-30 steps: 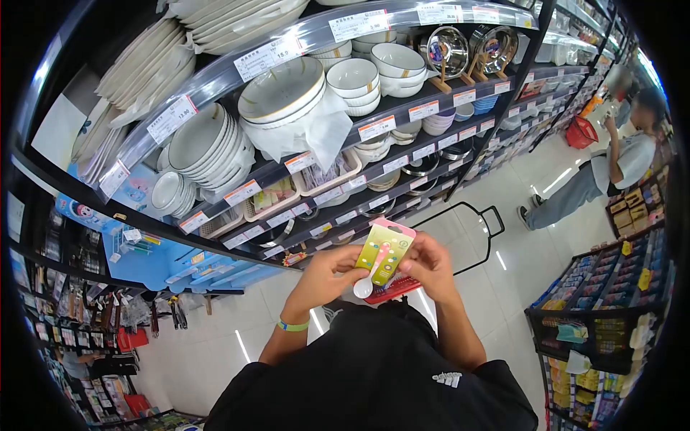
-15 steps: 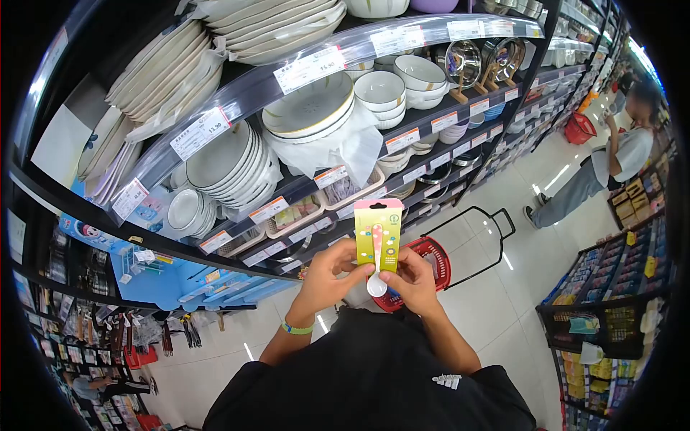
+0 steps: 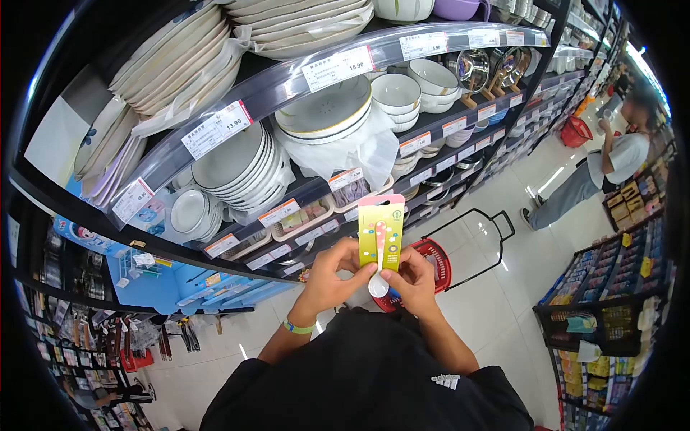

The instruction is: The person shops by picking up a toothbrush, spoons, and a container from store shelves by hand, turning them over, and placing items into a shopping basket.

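A green and pink card package point(image 3: 390, 241) is held upright in front of my chest. On its front lies a spoon point(image 3: 380, 248) with a pink handle and a white bowl, which sticks out below the card. My left hand point(image 3: 334, 276) grips the lower left edge between thumb and fingers. From the right side, my right hand point(image 3: 415, 280) pinches the lower part, its thumb close to the spoon. Behind and below the hands, a red basket point(image 3: 440, 266) with a long black handle is partly hidden by the right hand.
A curved shelf point(image 3: 280, 108) ahead holds stacked plates point(image 3: 302, 29), bowls point(image 3: 397, 97) and price labels. A person point(image 3: 611, 161) stands in the aisle at the right, near another red basket point(image 3: 576, 131). Packed racks point(image 3: 596, 309) stand at the lower right.
The package has turned from tilted to upright, and my right hand has closed in on its lower edge. The shelves have shifted in view, and more of the red basket shows.
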